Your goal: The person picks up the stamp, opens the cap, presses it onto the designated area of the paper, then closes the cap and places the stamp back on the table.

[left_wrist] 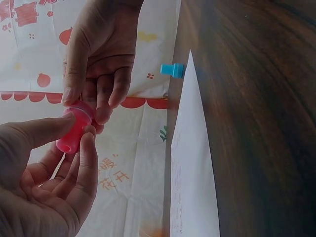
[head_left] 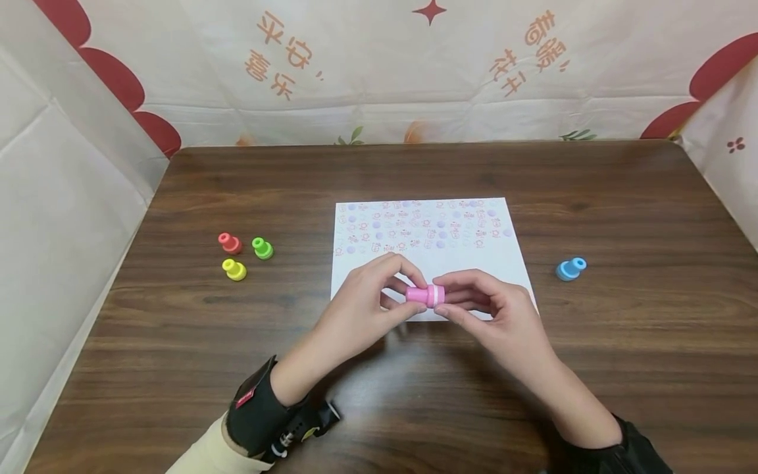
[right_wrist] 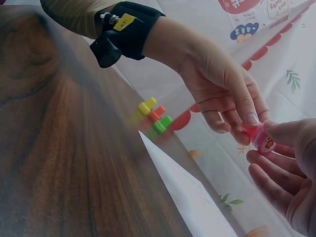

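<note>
Between both hands a small pink toy stamp (head_left: 418,295) lies sideways above the near half of a white sheet of paper (head_left: 379,270). My left hand (head_left: 362,304) pinches its narrow handle end between thumb and fingers. The wider end, past a white ring, is pinched by my right hand (head_left: 510,313). A round picture shows on the wide end of the stamp (right_wrist: 267,144) in the right wrist view. Rows of faint purple and red prints cover the far half of the paper.
Left of the paper stand a red stamp (head_left: 229,243), a green stamp (head_left: 262,248) and a yellow stamp (head_left: 234,269). A blue stamp (head_left: 571,268) is to the right. All are on a brown wooden table (head_left: 177,368), with a printed white cloth (head_left: 367,59) hanging behind.
</note>
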The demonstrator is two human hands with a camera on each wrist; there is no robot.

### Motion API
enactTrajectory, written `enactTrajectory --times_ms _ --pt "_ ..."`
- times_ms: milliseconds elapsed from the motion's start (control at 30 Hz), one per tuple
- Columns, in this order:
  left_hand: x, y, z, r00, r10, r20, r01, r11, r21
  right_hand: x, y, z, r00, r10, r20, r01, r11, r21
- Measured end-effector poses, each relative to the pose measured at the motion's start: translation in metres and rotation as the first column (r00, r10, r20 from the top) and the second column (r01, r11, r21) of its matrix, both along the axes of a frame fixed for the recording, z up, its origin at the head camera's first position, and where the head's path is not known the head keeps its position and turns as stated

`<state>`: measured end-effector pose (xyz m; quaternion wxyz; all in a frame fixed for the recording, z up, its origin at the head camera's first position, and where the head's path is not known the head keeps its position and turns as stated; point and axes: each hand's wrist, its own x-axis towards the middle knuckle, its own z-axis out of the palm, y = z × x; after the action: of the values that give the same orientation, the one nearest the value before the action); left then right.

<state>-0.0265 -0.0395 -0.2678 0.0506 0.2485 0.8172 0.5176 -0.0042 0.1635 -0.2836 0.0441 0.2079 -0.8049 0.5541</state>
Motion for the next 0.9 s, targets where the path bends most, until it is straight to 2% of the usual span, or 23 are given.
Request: enactTrajectory --times_ms 167,400,667,900 --pt "0.002 0.000 -0.002 1.000 -0.013 0.004 0.013 1.000 0.004 0.001 0.000 -0.002 1.000 0.015 0.000 -0.015 1.000 0.002" --pt "0.006 0.001 -0.004 1.000 -0.009 0.009 0.009 1.000 0.012 0.003 -0.001 -0.003 1.000 -0.003 -0.029 0.004 1.000 0.014" --pt "0.010 -0.001 -0.006 1.000 -0.005 -0.008 0.004 1.000 -0.020 0.006 -0.001 -0.006 0.999 0.036 -0.001 -0.036 0.999 0.036" --pt "0.016 -0.001 -0.005 0.998 -0.054 -0.043 0.051 0.996 -0.075 0.007 -0.003 -0.009 0.996 0.083 0.038 -0.084 0.995 0.044"
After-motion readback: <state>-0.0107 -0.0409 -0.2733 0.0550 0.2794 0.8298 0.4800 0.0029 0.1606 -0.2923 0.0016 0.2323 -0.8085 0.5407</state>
